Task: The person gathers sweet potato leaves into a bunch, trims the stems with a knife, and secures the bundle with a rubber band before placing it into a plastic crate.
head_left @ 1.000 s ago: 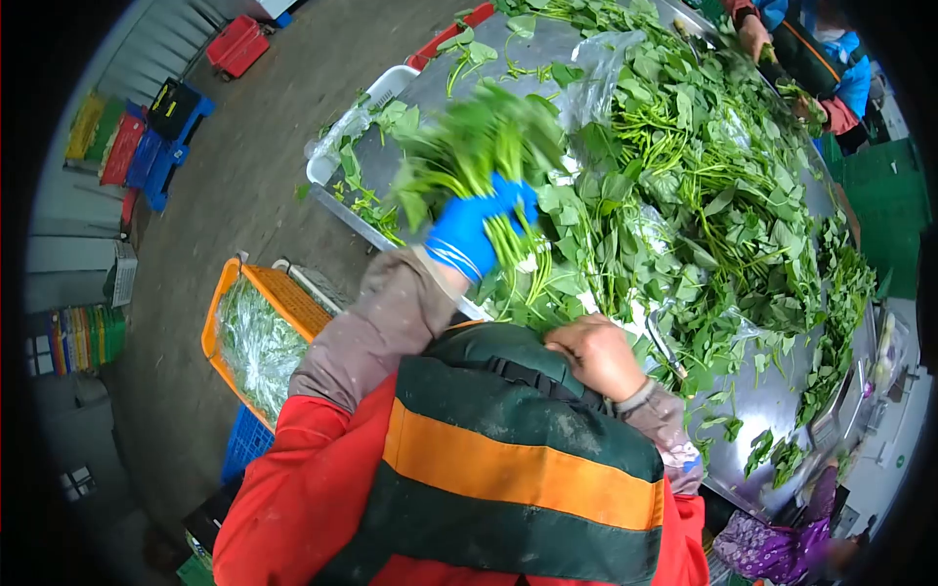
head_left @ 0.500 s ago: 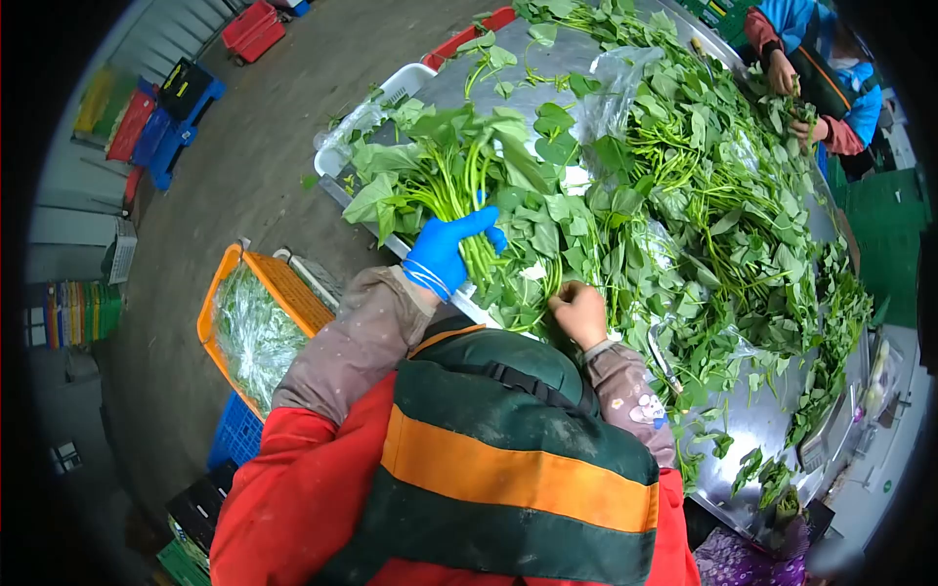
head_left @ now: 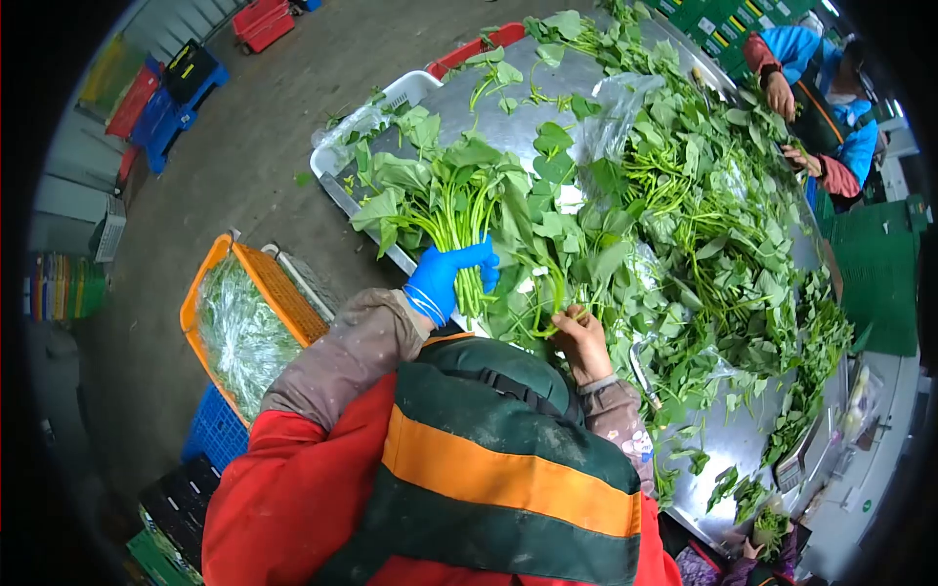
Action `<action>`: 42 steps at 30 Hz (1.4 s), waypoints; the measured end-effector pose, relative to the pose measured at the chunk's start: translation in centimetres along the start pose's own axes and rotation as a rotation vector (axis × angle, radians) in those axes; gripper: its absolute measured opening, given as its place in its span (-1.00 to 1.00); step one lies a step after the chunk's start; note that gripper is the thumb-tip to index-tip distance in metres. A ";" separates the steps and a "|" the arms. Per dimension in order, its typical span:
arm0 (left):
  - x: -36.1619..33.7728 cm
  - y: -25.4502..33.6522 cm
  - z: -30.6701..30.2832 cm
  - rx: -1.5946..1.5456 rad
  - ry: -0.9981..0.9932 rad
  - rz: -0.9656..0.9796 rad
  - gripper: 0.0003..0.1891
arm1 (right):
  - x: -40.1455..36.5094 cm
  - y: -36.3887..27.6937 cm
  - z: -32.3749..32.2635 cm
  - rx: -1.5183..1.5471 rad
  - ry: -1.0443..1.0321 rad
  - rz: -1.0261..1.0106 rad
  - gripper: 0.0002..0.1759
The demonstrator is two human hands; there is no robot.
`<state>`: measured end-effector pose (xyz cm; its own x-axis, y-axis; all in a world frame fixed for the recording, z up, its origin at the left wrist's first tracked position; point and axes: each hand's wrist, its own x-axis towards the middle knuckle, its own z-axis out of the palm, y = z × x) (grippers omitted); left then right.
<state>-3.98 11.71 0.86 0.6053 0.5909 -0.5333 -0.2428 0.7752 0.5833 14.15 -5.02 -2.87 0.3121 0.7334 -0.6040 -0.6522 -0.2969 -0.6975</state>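
In a blue glove, my left hand (head_left: pixel 449 278) is wrapped round a bunch of leafy green stems (head_left: pixel 454 210), leaves pointing away from me over the table's near edge. My bare right hand (head_left: pixel 581 342) lies to its right, fingers pinched on the end of a green stem (head_left: pixel 557 293). Loose leafy greens (head_left: pixel 713 225) cover much of the metal table (head_left: pixel 508 117). A curved knife (head_left: pixel 642 376) lies among the leaves right of my right hand. Clear plastic film (head_left: pixel 616 112) rests on the greens.
An orange crate (head_left: pixel 283 293) with bagged greens stands left of me, above a blue crate (head_left: pixel 215 430). A white basket (head_left: pixel 410 90) and a red one (head_left: pixel 479 49) are at the table's far left edge. A co-worker (head_left: pixel 811 88) handles greens at upper right; another person's hand (head_left: pixel 752 549) shows at lower right.
My right hand has lifted slightly and now pinches a stem's end. The bunch in my left hand stands more upright. The co-worker's hands have moved apart, and another person's hand has appeared at lower right.
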 end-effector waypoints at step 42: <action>0.2 -4.7 2.7 0.130 -0.063 0.129 -0.73 | -0.8 1.7 -2.8 -0.714 0.309 -0.040 -0.62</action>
<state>-0.65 7.63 -0.31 0.6225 0.6652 -0.4124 -0.2241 0.6563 0.7204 14.70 -7.82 -4.69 0.5726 0.5796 -0.5798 -0.0661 -0.6723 -0.7373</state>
